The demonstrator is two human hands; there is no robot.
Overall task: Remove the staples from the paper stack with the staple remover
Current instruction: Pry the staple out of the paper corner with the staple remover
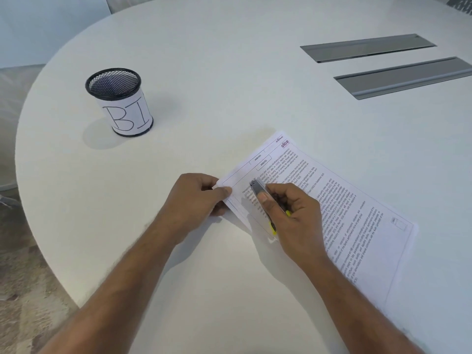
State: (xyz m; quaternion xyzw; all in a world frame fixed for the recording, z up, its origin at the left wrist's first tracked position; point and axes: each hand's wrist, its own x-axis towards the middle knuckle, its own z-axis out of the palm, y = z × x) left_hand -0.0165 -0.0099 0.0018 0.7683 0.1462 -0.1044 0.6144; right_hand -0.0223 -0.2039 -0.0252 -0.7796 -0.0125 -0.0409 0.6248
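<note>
The paper stack (357,213) bears the word "slice" in red at its far corner, and the same word shows again just behind it, half hidden at the stack's edge. The stack's printed paragraphs are too small to read. Left of the stack and farther away, a black mesh cup (116,84) wears a white paper wrap (129,116) hand-lettered "BI".

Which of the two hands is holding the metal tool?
The right hand grips the silver and yellow staple remover over the paper stack; the left hand only pinches the stack's corner.
</note>
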